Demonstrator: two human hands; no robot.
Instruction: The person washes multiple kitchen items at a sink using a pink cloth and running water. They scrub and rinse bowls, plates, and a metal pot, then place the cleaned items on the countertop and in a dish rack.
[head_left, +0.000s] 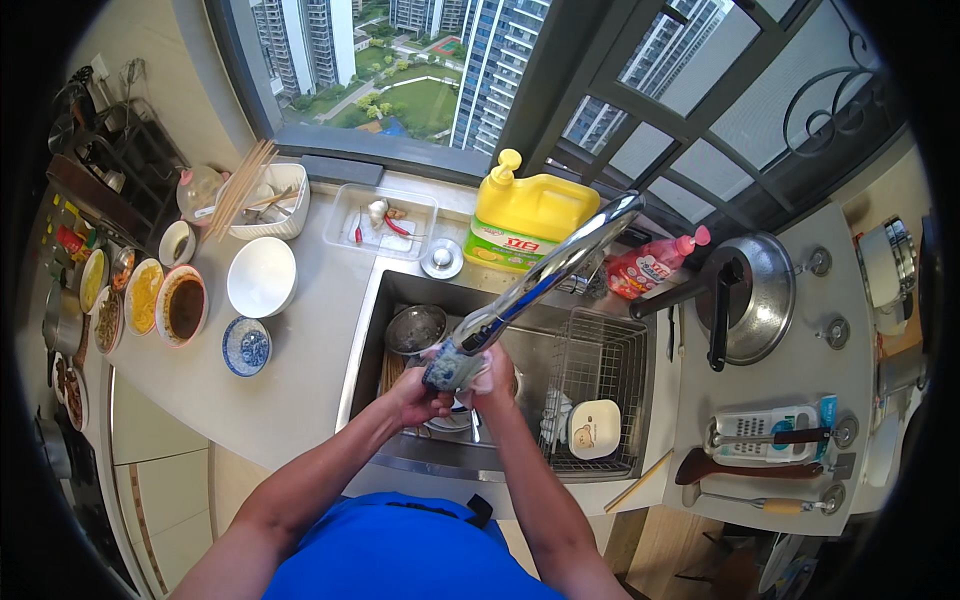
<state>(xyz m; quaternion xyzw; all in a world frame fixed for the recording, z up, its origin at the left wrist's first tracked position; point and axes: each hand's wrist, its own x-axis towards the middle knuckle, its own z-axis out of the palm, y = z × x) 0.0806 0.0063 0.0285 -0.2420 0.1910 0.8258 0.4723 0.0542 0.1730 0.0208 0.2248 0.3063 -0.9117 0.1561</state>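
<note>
Under the spout of the chrome faucet (540, 277), my left hand (417, 397) grips a small blue-and-white patterned bowl (447, 367), which is tilted. A pale, pinkish cloth (480, 376) is bunched against the bowl in my right hand (498, 379). The faucet head hides part of the bowl and of the right fingers. Below both hands, the steel sink (525, 337) holds a dark round pan or bowl (416, 328) at its back left. Dishes (450, 421) and a piece of metal cutlery (475, 427) lie partly hidden beneath my hands.
A wire rack (600, 352) in the sink's right side holds a white bear-print container (594, 429). Left stand a white bowl (262, 277) and a blue-and-white bowl (247, 346). Behind are a yellow detergent jug (525, 214) and a pink bottle (651, 264); a lidded pan (757, 300) stands right.
</note>
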